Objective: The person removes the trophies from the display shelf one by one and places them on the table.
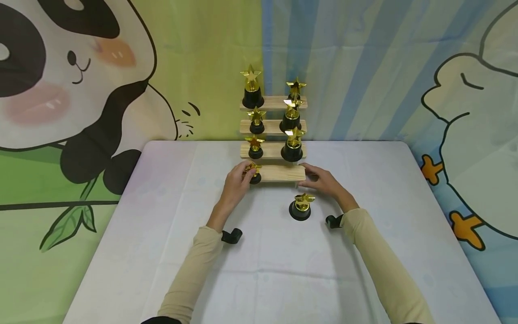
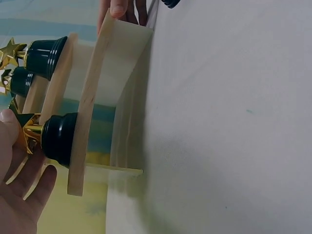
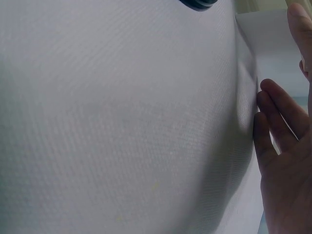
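Observation:
A stepped wooden display stand (image 1: 283, 173) holds gold star trophies with black bases in two columns. At the left end of its lowest step, my left hand (image 1: 236, 181) pinches the gold star of a small trophy (image 2: 58, 139). That trophy's base stands against the board in the left wrist view. My right hand (image 1: 321, 180) holds the right end of the same step, its thumb at the board's edge in the left wrist view. Its other fingers (image 3: 280, 114) extend low beside the stand's white side support. Another star trophy (image 1: 301, 208) stands on the table before the stand.
On the upper steps stand several more trophies, including a tall one (image 1: 252, 87) at the top left. A white cloth covers the table (image 1: 259, 288). Behind it hangs a cartoon-printed backdrop (image 1: 210, 67). Black camera mounts (image 1: 232, 236) stick out from both wrists.

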